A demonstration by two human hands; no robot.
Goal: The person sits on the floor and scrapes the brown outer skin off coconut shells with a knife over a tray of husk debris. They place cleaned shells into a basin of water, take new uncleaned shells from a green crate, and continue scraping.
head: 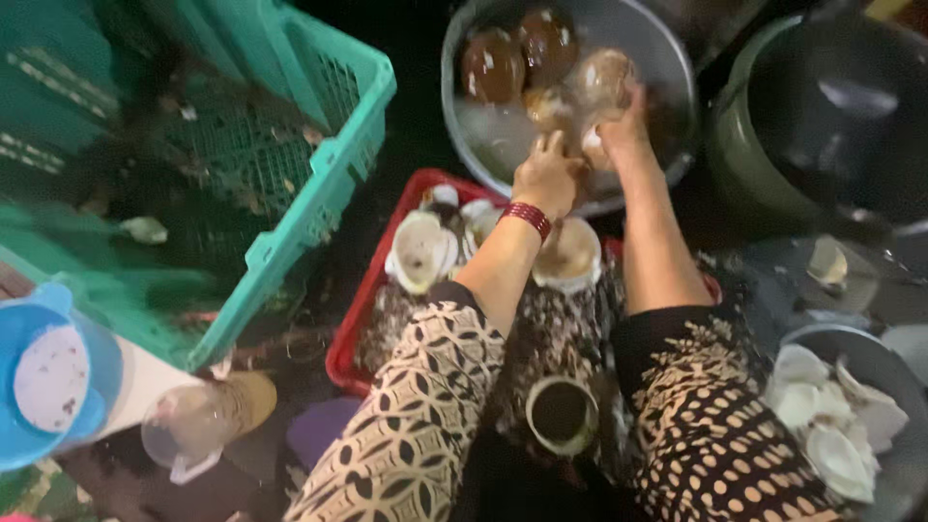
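Both hands reach into a metal basin (667,58) of cloudy water at the top of the view. Her left hand (547,177), a red bracelet (527,217) on its wrist, curls loosely at the basin's near rim; blur hides whether it grips anything. Her right hand (619,126) is closed around a pale coconut piece (599,82) in the water. Brown coconut halves (493,66) float beyond. Just below the basin sits a red tray (362,309) with white shell pieces (421,253). A teal crate (319,164) stands left, a dark pot (773,164) right.
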